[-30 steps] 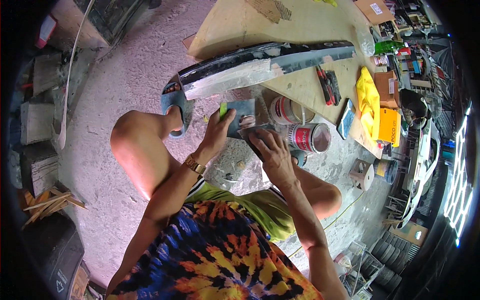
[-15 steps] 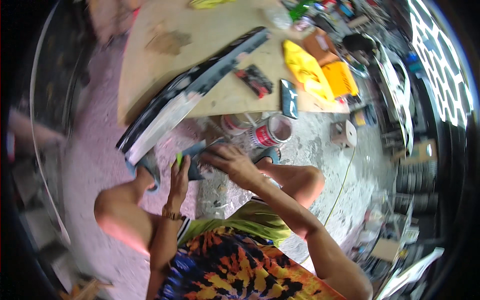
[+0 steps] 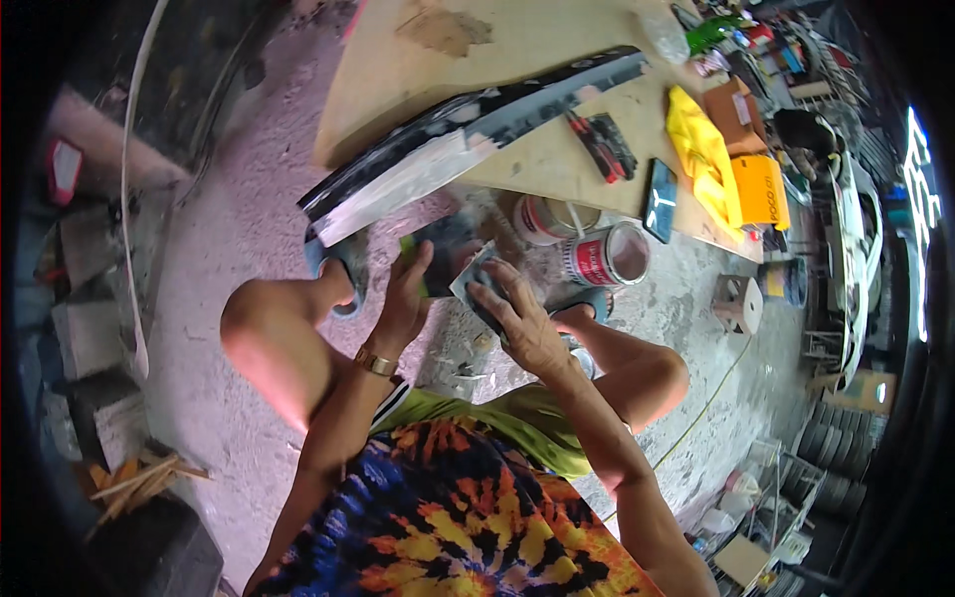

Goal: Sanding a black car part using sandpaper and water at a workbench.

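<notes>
My left hand [image 3: 406,294] is closed on the edge of a dark flat sheet [image 3: 450,249] with a bit of yellow-green beside the fingers. My right hand [image 3: 527,323] grips a folded piece of grey sandpaper [image 3: 481,289], fingers pressed over it, close to the sheet's right side. Both hands are between my knees, short of the table. A long car trim piece [image 3: 477,129], black and grey with a whitish patch at its near end, lies across the table's left part and juts past the edge.
On the wooden table [image 3: 368,80] are red-and-black tools [image 3: 602,146], a phone [image 3: 660,199], a yellow cloth [image 3: 701,164] and a yellow box [image 3: 761,191]. Below its edge stand two cans, the nearer red and white [image 3: 592,261]. A stool [image 3: 738,303] is at right, wood scraps [image 3: 134,486] at left.
The view has swung left, so the scene appears farther right. My right hand has tilted upward, bringing the sandpaper into plain sight, and the two hands are slightly farther apart.
</notes>
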